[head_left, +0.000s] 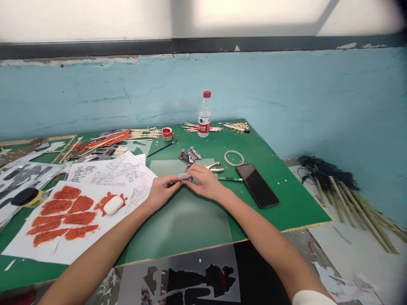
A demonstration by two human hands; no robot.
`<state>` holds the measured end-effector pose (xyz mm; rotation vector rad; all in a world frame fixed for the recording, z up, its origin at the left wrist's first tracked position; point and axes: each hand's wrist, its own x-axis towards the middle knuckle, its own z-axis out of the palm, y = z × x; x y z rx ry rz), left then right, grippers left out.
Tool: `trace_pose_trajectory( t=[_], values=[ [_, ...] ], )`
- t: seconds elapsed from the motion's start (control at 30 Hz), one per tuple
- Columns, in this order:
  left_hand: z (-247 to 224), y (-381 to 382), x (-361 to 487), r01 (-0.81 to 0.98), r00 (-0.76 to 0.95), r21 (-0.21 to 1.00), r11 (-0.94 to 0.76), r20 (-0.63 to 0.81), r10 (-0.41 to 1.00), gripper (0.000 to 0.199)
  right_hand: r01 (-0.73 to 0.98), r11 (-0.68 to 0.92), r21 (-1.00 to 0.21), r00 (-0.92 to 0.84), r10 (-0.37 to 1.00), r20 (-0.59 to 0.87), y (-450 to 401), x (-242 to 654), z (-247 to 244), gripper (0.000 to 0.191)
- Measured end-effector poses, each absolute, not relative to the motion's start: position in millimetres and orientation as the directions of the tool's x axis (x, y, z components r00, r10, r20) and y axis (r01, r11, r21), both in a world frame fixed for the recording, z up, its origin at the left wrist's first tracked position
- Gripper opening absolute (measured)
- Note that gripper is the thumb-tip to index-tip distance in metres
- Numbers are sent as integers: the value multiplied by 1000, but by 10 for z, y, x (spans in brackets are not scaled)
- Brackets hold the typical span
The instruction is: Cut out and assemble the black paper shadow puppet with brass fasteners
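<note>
Over the middle of the green table, my left hand [162, 191] and my right hand [205, 181] meet with fingers closed. Between them they pinch a small greyish piece [183, 176]; its exact kind is hard to make out. Just beyond the fingers lie dark patterned cut-outs [190, 155]. Metal pliers [215, 167] and a green-and-black pen-like tool [230, 179] stick out beside my right hand, their other ends hidden behind it. Under both hands a translucent sheet [178, 224] covers the table and hangs over its front edge, its lower part cut with openings.
Right of my hands are a smartphone [257, 185] and a tape ring [234, 158]. A water bottle [204, 114], red paint pot [167, 134] and brush [162, 148] stand or lie farther back. Orange-painted paper [23, 237] and line drawings [110, 167] spread leftward. Stalks [365, 212] lie right.
</note>
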<state>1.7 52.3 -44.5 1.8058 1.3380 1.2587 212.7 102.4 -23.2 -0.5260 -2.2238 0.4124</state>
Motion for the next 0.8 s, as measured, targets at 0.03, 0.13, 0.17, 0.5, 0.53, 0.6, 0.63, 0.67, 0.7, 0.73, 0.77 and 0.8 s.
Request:
trace_pose_trajectory(
  t=[0.03, 0.13, 0.17, 0.5, 0.53, 0.6, 0.63, 0.67, 0.7, 0.73, 0.77, 0.8],
  values=[
    [-448, 524, 17, 419, 65, 833, -361, 369, 927, 19, 238, 868, -436, -599, 484, 638, 1023, 2128, -235, 9],
    [-451, 523, 22, 433, 76, 814, -388, 396, 915, 18, 232, 876, -422, -597, 471, 650, 1016, 2119, -262, 7],
    [-450, 521, 24, 433, 73, 813, -390, 400, 914, 18, 231, 875, -425, -593, 473, 652, 1013, 2112, -274, 6],
    [-405, 489, 29, 440, 71, 777, -450, 470, 880, 13, 186, 831, -525, -550, 531, 645, 1008, 2073, -292, 12],
    [-402, 490, 30, 438, 70, 781, -445, 464, 883, 14, 182, 833, -523, -551, 527, 647, 1011, 2079, -282, 11],
    [-401, 492, 34, 437, 63, 789, -433, 453, 889, 14, 180, 844, -505, -565, 509, 650, 1019, 2097, -256, 11],
    [-403, 494, 36, 438, 57, 790, -429, 452, 890, 14, 181, 852, -491, -573, 497, 651, 1024, 2109, -242, 11],
    [-407, 495, 37, 439, 53, 791, -427, 452, 891, 14, 186, 860, -476, -582, 487, 652, 1029, 2121, -229, 10],
    [-411, 496, 37, 439, 52, 792, -424, 449, 892, 14, 194, 867, -458, -590, 476, 651, 1033, 2134, -217, 10],
    [-415, 497, 35, 438, 54, 793, -423, 446, 893, 14, 205, 874, -440, -598, 468, 650, 1038, 2148, -207, 10],
    [-418, 498, 32, 436, 62, 795, -422, 442, 895, 13, 217, 882, -419, -607, 458, 650, 1041, 2160, -199, 10],
    [-418, 501, 26, 432, 77, 797, -423, 435, 897, 13, 225, 890, -396, -616, 445, 650, 1044, 2172, -194, 9]
  ],
)
